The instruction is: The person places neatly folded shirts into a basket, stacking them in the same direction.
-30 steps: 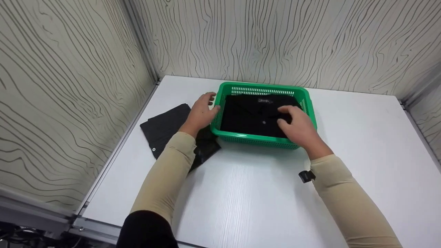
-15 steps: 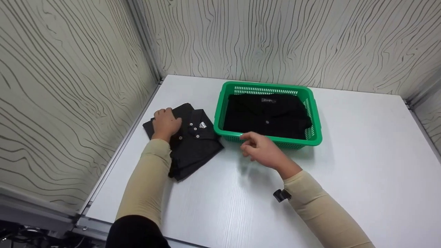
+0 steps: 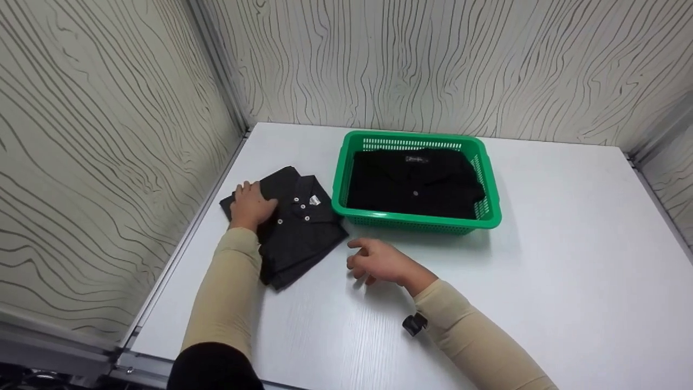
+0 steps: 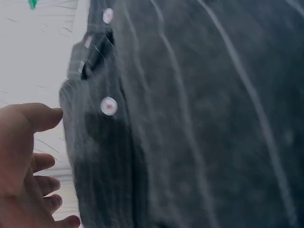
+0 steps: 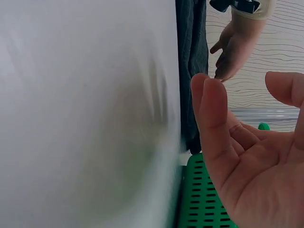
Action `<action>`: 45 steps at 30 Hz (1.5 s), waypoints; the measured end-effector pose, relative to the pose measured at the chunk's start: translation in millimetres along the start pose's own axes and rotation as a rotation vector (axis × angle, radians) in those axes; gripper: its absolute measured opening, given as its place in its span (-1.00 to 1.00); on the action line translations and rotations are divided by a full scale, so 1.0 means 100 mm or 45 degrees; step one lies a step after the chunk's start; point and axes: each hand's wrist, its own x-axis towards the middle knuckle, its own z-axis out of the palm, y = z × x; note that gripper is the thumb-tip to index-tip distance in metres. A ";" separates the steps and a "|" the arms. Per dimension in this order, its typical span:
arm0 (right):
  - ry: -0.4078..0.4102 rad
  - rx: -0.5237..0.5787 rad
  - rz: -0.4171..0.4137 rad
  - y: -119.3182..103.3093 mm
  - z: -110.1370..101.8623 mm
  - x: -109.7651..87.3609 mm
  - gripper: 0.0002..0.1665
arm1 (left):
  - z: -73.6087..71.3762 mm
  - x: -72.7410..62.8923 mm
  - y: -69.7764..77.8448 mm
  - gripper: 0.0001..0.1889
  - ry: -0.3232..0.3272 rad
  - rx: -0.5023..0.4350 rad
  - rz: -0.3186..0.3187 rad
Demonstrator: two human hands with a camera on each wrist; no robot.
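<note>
A folded dark shirt (image 3: 303,233) with pale buttons and a white collar label lies at the left of the table. My left hand (image 3: 252,206) is over its left part in the head view; the left wrist view has thin pale stripes on the cloth (image 4: 190,118) and the thumb tip right at its edge. My right hand (image 3: 381,262), fingers loosely bent and holding nothing, hovers over the table just right of the shirt's corner. Beyond it stands a green plastic basket (image 3: 417,219) with another folded black shirt (image 3: 400,181) inside.
The white table (image 3: 568,244) runs back to wood-grain panels (image 3: 433,65) behind and at the left (image 3: 97,151). The basket's left side stands close against the folded shirt. A black wrist camera (image 3: 415,324) hangs from the right sleeve.
My left hand has moved from the basket's left rim to the shirt on the table. My right hand has come out from over the basket, toward the front and left.
</note>
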 end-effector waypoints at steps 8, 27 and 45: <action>-0.065 0.034 0.047 0.03 0.11 0.09 -0.25 | 0.07 -0.07 -0.09 -0.13 -0.057 0.014 -0.093; 0.005 -0.543 -0.106 0.12 0.19 0.13 -0.66 | -0.08 -0.20 0.10 -0.70 -0.032 0.384 -0.025; 0.115 -0.470 -0.113 0.02 0.34 0.30 -0.67 | 0.00 -0.24 0.11 -0.62 0.010 0.479 -0.064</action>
